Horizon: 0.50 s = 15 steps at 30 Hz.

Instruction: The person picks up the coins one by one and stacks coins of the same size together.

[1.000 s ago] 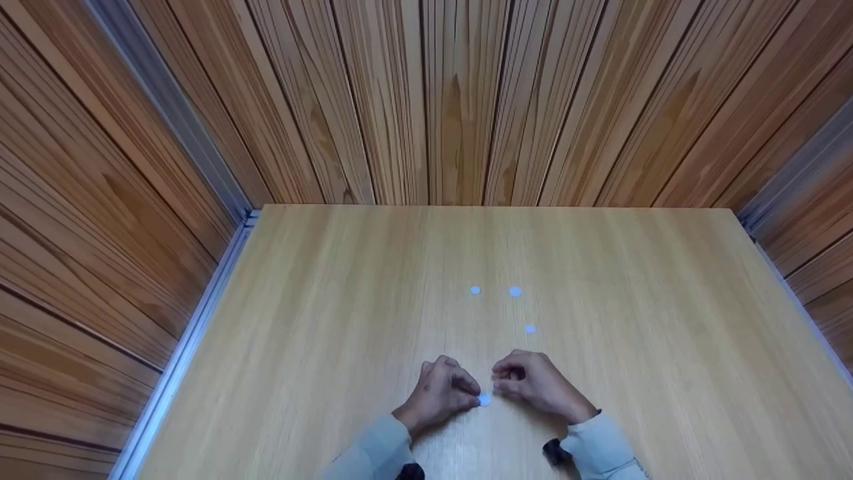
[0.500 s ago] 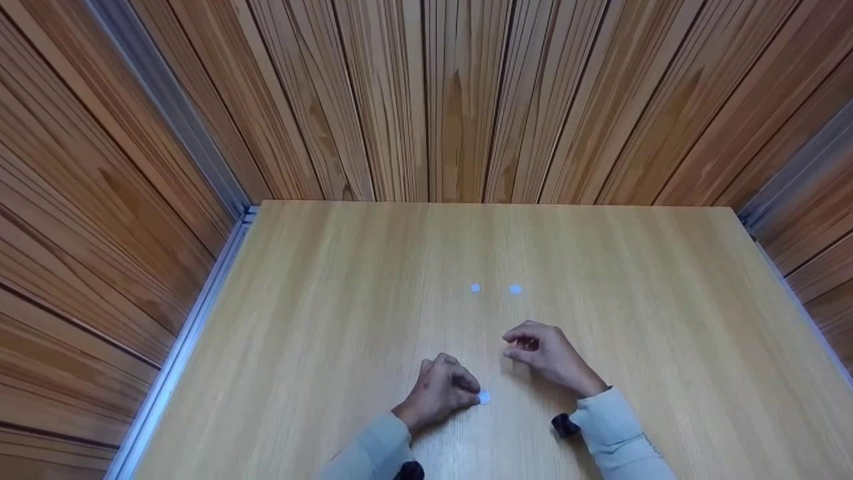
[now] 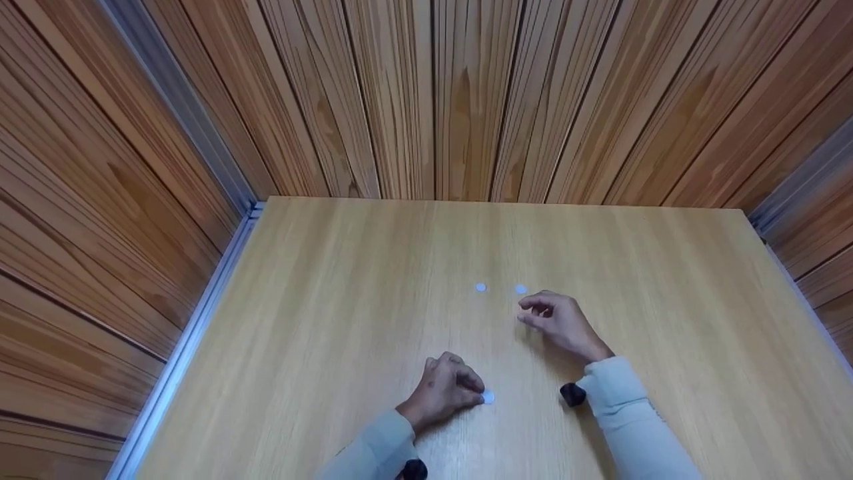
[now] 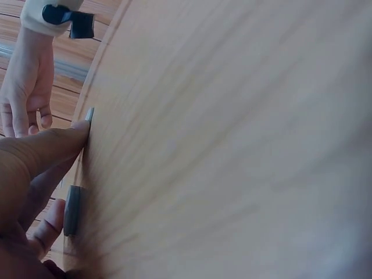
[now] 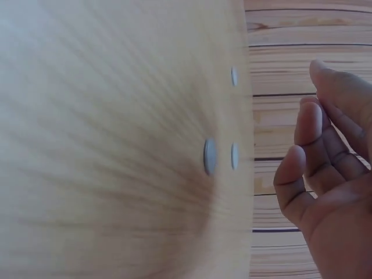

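Observation:
A small white disc (image 3: 488,397) sits at the fingertips of my left hand (image 3: 441,392), pinched at its left edge by thumb and finger. Seen from the left wrist, part of a disc (image 4: 90,113) shows past the fingertip, and a darker-looking round piece (image 4: 71,210) lies beside a lower finger. Further forward, my right hand (image 3: 558,325) hovers with loosely bent fingers and holds nothing. In the right wrist view one disc (image 5: 210,156) lies nearest on the table, left of that hand; the hand hides it in the head view.
Two more white discs, the left one (image 3: 480,287) and the right one (image 3: 520,289), lie flat further back. The light wooden table (image 3: 346,287) meets a plank wall (image 3: 400,100) behind. A metal rail (image 3: 193,340) borders the left side.
My right hand has moved forward, away from the left hand, passing over a disc that showed one second ago. The left hand stays with its disc.

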### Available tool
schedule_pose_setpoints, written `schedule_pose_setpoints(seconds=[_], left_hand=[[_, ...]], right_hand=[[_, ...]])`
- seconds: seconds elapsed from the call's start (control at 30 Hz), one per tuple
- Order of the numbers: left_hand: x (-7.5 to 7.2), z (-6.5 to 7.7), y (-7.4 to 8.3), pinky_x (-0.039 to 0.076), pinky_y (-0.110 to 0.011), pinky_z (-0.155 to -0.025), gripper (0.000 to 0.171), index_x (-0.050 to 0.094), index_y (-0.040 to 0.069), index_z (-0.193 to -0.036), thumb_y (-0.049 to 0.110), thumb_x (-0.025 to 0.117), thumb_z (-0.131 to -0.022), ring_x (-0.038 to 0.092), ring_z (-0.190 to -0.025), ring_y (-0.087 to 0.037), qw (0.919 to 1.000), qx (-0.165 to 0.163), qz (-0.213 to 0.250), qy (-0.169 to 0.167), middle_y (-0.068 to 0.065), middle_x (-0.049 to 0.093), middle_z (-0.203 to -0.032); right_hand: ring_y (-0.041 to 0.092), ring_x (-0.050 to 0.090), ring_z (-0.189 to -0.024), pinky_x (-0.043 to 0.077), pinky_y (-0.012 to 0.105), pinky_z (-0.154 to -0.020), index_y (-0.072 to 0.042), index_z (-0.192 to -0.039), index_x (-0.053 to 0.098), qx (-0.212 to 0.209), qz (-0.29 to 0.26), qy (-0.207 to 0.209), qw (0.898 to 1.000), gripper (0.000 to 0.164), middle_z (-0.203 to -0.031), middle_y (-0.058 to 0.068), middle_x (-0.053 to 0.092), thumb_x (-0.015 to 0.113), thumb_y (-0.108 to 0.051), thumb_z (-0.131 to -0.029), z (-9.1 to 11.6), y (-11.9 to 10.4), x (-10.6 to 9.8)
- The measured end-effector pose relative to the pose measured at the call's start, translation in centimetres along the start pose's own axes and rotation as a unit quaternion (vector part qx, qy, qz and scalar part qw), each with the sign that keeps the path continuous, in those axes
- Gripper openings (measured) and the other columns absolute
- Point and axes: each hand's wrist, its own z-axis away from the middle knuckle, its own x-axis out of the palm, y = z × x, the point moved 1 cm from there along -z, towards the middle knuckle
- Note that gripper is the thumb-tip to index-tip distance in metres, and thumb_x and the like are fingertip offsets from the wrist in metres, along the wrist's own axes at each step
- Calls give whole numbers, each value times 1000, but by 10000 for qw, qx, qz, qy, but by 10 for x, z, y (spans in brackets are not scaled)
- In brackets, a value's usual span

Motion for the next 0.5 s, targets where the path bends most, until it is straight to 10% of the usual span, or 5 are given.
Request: schedule_pose_setpoints(seconds=[0.5], left_hand=[[2, 3, 0, 23, -37, -83, 11, 80, 21, -87, 17, 86, -79, 44, -93, -3, 9994, 282, -154, 149, 24, 68, -79]], right_hand=[[23, 58, -90, 46, 20, -72, 4, -112, 70, 197, 147, 319, 9992, 24, -106, 14, 69, 73, -4, -90, -31, 24, -10]])
